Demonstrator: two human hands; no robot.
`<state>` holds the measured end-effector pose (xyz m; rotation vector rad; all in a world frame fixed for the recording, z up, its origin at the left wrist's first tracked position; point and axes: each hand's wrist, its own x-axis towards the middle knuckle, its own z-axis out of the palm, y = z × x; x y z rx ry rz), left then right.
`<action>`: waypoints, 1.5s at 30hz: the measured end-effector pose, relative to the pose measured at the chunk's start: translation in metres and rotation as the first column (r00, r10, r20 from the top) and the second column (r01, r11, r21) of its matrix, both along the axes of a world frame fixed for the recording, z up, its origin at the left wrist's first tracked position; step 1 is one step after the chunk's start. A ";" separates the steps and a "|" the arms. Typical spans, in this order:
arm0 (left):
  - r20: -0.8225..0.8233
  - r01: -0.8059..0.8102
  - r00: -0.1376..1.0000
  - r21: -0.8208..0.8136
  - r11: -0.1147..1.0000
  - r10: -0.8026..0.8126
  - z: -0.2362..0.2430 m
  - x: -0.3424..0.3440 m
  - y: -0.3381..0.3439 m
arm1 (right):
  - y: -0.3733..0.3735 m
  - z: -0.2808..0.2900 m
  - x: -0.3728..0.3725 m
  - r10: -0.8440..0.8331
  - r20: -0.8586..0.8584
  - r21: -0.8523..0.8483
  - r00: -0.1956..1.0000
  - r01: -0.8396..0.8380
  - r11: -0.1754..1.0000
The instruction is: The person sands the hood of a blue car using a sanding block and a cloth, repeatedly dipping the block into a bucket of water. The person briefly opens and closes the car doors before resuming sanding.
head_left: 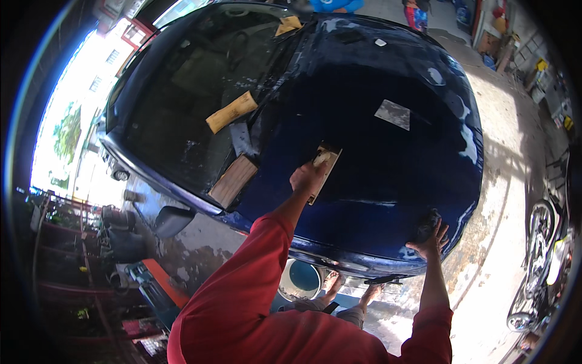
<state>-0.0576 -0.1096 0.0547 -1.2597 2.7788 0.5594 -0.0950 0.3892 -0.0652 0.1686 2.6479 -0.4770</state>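
Observation:
A dark blue car hood [357, 176] lies before me, with whitish patches near its front edge. My left hand [309, 176] is closed around the grip of a long, narrow sanding block [331, 168] resting on the hood. Nearer the right front corner, my right hand [430, 241] presses on a dark, wet-looking wad, perhaps a cloth or sponge [428, 225]; its exact kind is unclear. A grey sheet, likely sandpaper [393, 114], lies flat beyond the block. By the windshield base rest a wooden block [233, 181] and a yellowish pad [231, 111].
A bucket of liquid [303, 276] stands by my feet against the car's side. The side mirror [174, 221] juts out at left. Another yellowish piece [288, 25] and a small white object [380, 42] lie farther off. A motorcycle [536, 261] stands right; people are beyond the car.

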 end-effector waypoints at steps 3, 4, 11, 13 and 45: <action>-0.022 0.026 0.999 0.041 0.999 -0.025 0.007 0.003 0.000 | 0.001 -0.010 -0.001 0.013 -0.015 0.005 1.000 -0.013 1.000; -0.030 0.029 0.999 0.058 0.998 -0.027 0.009 0.004 0.000 | 0.002 -0.012 -0.001 0.004 0.016 0.012 1.000 -0.004 1.000; -0.064 0.025 0.998 0.085 0.996 -0.020 0.016 0.012 -0.001 | 0.005 -0.020 -0.002 0.037 -0.011 0.013 0.999 -0.037 0.999; -0.078 0.039 0.996 0.101 0.994 -0.031 0.015 0.012 -0.003 | 0.004 -0.019 -0.002 0.039 0.005 0.028 0.999 -0.039 0.999; -0.103 0.090 0.992 0.109 0.990 -0.079 0.016 0.014 -0.006 | 0.008 -0.022 -0.001 0.020 0.012 0.020 1.000 -0.020 1.000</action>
